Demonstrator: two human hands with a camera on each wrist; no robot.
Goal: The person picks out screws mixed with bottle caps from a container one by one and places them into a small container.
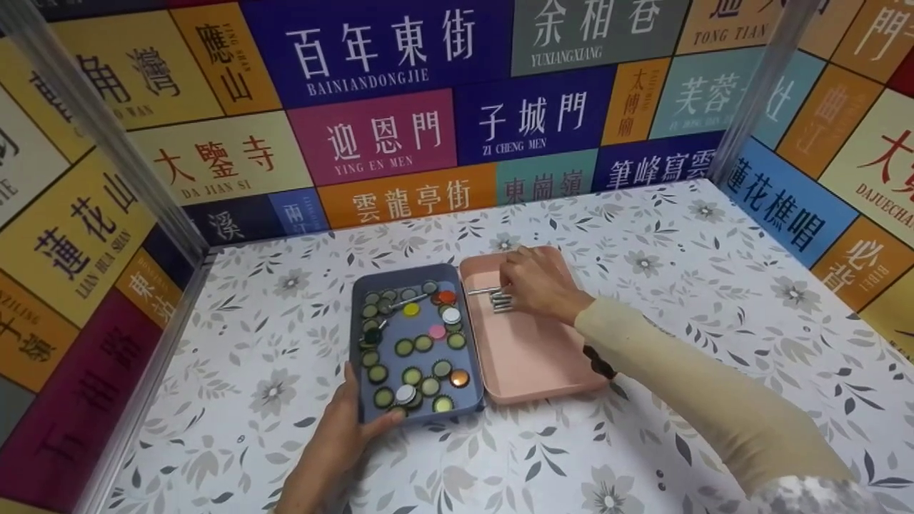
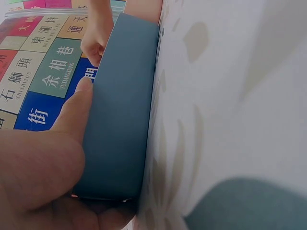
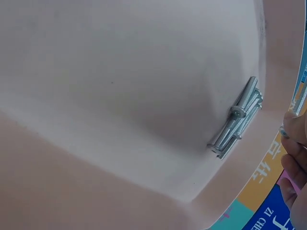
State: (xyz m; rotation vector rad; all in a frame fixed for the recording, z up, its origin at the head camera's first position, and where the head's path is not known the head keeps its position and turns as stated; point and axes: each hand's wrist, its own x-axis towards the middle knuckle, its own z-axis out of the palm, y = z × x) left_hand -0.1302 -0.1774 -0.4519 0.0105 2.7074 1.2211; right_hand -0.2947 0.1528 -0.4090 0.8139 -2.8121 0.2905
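Note:
My left hand (image 1: 343,421) grips the front left corner of a blue-grey tray (image 1: 468,403); its wall (image 2: 120,105) fills the middle of the left wrist view. Scattered in this tray are many bottle caps (image 1: 423,343), mostly underside up, with some orange, white, yellow and pink ones. A silver bolt (image 1: 410,302) lies among them. Above the far part of a pink tray (image 1: 528,364), my right hand (image 1: 535,282) pinches a bolt (image 3: 301,98) between thumb and fingers. Beneath it, several silver bolts (image 3: 237,120) lie in a small pile in the pink tray.
Both trays stand side by side on a table (image 1: 285,328) covered with a floral cloth. Panels with coloured sign blocks (image 1: 371,135) rise behind and at both sides. A dark band (image 1: 598,362) shows at the right wrist, near the pink tray's right edge.

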